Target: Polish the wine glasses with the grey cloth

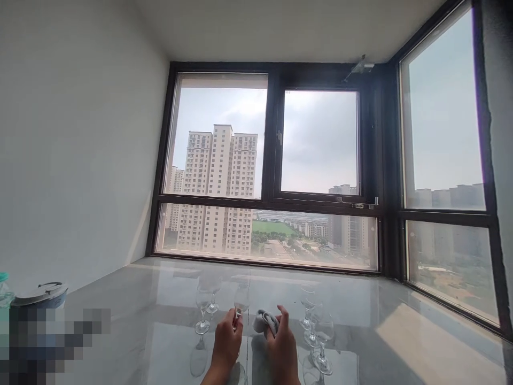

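Room in a high-rise flat. Corner windows [320, 141] in dark frames, looking out over residential towers [218, 187] and a green field [272, 227] far below. Plain white wall [80, 133], white ceiling [280, 27]. Polished grey stone surface [140, 299] carrying stemmed glasses [202, 309].

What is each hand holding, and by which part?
The left hand pinches a wine glass by its stem. The right hand holds a bunched grey cloth.
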### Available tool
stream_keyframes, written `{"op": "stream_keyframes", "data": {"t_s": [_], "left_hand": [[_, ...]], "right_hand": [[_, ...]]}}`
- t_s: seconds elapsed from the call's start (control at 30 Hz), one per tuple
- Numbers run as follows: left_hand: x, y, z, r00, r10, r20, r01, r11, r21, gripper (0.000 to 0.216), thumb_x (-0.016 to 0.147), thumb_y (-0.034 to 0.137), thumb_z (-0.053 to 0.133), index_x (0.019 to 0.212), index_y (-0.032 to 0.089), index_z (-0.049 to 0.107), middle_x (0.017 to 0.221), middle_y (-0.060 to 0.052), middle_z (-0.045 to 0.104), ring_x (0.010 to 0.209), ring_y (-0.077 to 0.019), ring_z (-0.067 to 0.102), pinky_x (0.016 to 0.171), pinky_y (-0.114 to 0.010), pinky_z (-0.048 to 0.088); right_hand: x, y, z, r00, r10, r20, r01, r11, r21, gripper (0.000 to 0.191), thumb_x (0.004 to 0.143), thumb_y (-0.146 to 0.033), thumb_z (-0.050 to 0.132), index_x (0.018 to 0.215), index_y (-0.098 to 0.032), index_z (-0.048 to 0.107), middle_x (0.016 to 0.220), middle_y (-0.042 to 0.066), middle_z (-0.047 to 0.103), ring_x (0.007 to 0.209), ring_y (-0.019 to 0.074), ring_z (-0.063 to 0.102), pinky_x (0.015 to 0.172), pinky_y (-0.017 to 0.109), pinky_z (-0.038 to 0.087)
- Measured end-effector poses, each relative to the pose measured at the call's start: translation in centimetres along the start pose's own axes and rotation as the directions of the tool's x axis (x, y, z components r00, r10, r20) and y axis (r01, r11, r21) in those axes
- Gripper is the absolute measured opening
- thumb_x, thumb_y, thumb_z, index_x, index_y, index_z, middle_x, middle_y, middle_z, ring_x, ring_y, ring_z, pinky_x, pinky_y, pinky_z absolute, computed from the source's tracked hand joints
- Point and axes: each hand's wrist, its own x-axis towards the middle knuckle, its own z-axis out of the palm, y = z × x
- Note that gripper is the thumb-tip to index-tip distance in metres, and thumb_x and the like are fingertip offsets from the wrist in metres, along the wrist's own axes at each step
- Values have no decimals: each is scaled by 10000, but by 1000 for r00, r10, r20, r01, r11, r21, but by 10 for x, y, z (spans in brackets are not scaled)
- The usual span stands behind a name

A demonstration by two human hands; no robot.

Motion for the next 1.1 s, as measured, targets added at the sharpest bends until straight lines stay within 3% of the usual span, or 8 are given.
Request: {"op": "stream_keyframes", "data": {"t_s": [0.1, 0.3, 0.43, 0.63, 0.8, 0.93, 1.1], "left_hand": [[-1, 2, 0, 998, 40, 43, -39, 999, -37, 331, 973, 403, 431, 752, 236, 613, 766, -65, 725, 728, -223, 679, 692, -292, 437], [-2, 3, 2, 991, 49, 125, -40, 996, -74, 347, 983, 413, 422, 773, 220, 619, 790, -66, 723, 743, -211, 650, 703, -290, 416], [-1, 3, 4, 981, 50, 188, -37, 997, -75, 366, 1002, 406, 379, 786, 220, 608, 817, -70, 716, 754, -209, 638, 697, -293, 411], [1, 3, 2, 997, 34, 71, -25, 992, -124, 265, 945, 354, 413, 818, 218, 601, 892, -95, 710, 836, -229, 668, 786, -322, 479], [4, -2, -1, 996, -47, 75, 58, 987, -148, 238, 876, 342, 471, 759, 212, 633, 749, -50, 704, 736, -215, 652, 726, -305, 455], [6, -4, -2, 986, -158, 44, 163, 970, -178, 204, 814, 355, 546, 733, 203, 655, 711, -62, 722, 709, -228, 660, 705, -313, 461], [6, -6, -4, 982, -188, 34, 191, 955, -226, 213, 761, 409, 614, 718, 210, 676, 759, -92, 755, 777, -276, 694, 767, -354, 493]], "right_hand": [[-2, -3, 5, 995, -26, 95, 19, 997, 70, 489, 833, -342, 513, 1308, -231, 478, 868, 56, 737, 783, 279, 732, 746, 375, 563], [-9, -16, 4, 950, -138, 280, 83, 977, 197, 605, 815, -229, 515, 1412, -208, 424, 833, -15, 707, 744, 196, 701, 787, 311, 542], [-11, -16, 2, 956, -148, 254, 89, 969, 229, 575, 837, -230, 503, 1404, -201, 410, 856, -11, 712, 765, 191, 706, 794, 310, 541], [-10, -11, -1, 975, -50, 215, 44, 999, 29, 569, 828, -243, 495, 1391, -212, 419, 888, 4, 736, 787, 220, 727, 752, 321, 529], [-10, -17, -5, 976, 48, 211, -14, 987, -161, 570, 869, -241, 494, 1429, -210, 393, 944, 17, 750, 849, 234, 745, 728, 308, 493], [-9, -22, -7, 958, 97, 271, -19, 961, -275, 592, 877, -194, 505, 1453, -214, 372, 1007, 26, 747, 886, 233, 741, 732, 299, 465], [-10, -22, -6, 935, 93, 342, 8, 959, -282, 596, 851, -157, 524, 1431, -207, 398, 1005, 39, 740, 929, 245, 731, 786, 308, 466]]}}
